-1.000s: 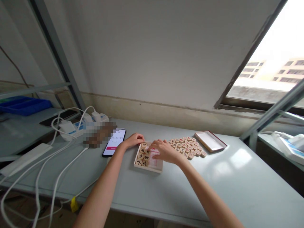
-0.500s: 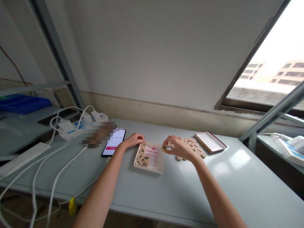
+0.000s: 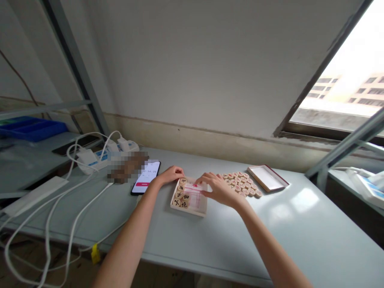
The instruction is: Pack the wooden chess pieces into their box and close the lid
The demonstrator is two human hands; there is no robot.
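My left hand [image 3: 171, 175] rests open at the far left corner of a shallow pale wooden box [image 3: 189, 211], its fingertips on the rim. Round wooden xiangqi pieces [image 3: 181, 193] with black characters stand in a column along the box's left side. A paper with red print [image 3: 192, 198] lies in the box's right part. My right hand [image 3: 217, 190] is over that paper, and its fingertips hide whatever may lie beneath them. To the right, several red-marked xiangqi pieces [image 3: 240, 184] lie packed together on the table, next to a white-lined box lid [image 3: 267, 178].
A smartphone [image 3: 146, 177] showing a timer lies left of the box, beside a pixelated patch. Farther left are a power strip [image 3: 97, 159] with white chargers and cables. A blue tray [image 3: 33, 130] sits on a left shelf. Metal rack uprights and a bright window frame the table.
My right hand has moved left, from the loose pieces to above the box. The view has shifted slightly. My left hand stays at the box's far corner.
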